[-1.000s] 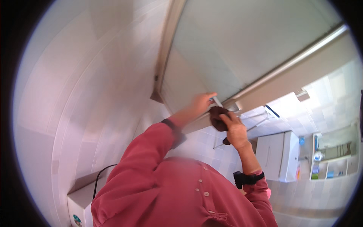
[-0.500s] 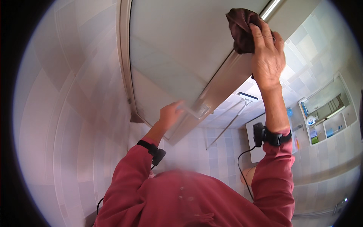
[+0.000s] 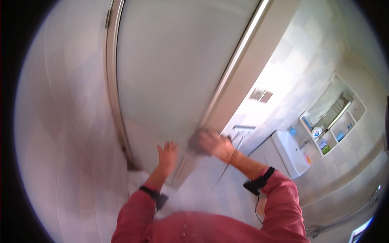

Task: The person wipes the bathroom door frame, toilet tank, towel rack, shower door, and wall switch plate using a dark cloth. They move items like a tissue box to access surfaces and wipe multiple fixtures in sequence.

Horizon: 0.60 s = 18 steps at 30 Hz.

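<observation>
A frosted glass door (image 3: 170, 65) in a beige metal frame stands in front of me. My right hand (image 3: 216, 145) presses a dark brown cloth (image 3: 196, 141) against the lower part of the door's right frame (image 3: 239, 60); both are smeared by motion. To its left is my left hand (image 3: 167, 155), with its fingers up and apart and nothing in it. It is close to the lower part of the glass; whether it touches I cannot tell. The door handle area is hidden behind the right hand and the cloth.
A long-handled squeegee (image 3: 244, 128) leans by the tiled wall beyond the door. At right are a white washbasin (image 3: 289, 153) with a tap and a mirror cabinet (image 3: 330, 109) holding small bottles. Switch plates (image 3: 261, 95) are on the far wall. A tiled wall (image 3: 69, 121) rises at left.
My right hand has swept the cloth from high on the door frame down and to the left. The left hand has dropped lower and left, away from the handle. My view has shifted.
</observation>
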Available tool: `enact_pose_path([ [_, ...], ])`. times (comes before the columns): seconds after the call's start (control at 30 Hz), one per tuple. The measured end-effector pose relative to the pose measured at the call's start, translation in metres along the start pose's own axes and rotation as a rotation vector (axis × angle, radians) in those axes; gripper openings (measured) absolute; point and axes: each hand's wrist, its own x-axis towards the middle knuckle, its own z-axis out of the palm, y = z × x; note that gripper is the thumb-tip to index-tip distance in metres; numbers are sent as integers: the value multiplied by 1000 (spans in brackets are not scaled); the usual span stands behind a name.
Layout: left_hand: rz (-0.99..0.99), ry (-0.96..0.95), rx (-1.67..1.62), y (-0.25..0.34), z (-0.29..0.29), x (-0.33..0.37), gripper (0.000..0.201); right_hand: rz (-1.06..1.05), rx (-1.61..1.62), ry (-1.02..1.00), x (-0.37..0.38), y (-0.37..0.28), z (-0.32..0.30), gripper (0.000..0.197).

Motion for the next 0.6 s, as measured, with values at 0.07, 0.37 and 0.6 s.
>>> enact_pose_path([
  [0.07, 87, 46, -51, 16, 6, 8, 33, -21, -13, 1, 9, 19, -18, 35],
  [0.37, 197, -146, -273, 29, 2, 8, 13, 161, -228, 72, 109, 183, -159, 41],
  [0.6, 156, -204, -291, 30, -3, 3, 13, 390, -617, 317, 200, 334, -284, 43],
])
